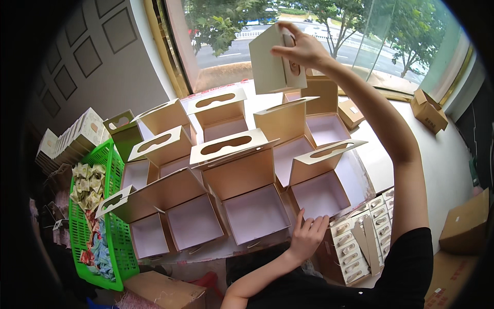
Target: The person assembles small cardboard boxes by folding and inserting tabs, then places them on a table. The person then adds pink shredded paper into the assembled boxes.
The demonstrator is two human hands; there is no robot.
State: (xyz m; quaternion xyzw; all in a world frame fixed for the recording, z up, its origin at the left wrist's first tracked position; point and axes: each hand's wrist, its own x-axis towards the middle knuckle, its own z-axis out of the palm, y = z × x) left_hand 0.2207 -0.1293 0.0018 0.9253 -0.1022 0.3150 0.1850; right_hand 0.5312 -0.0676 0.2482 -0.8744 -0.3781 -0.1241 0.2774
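Aloft, the right hand [303,50] holds a cream, straight-edged box [266,63] while the left hand [306,239], loosely spread, touches an open, lilac-bottomed carton [320,196].

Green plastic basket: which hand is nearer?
Left. The left hand is at an open carton, right of the basket; the right hand is raised farther off, holding another carton.

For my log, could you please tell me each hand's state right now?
Left hand: at the front edge of an open, rectangular, lilac-lined brown cardboard box; grip cannot be told.
Right hand: closed, holding a raised cream cardboard box.
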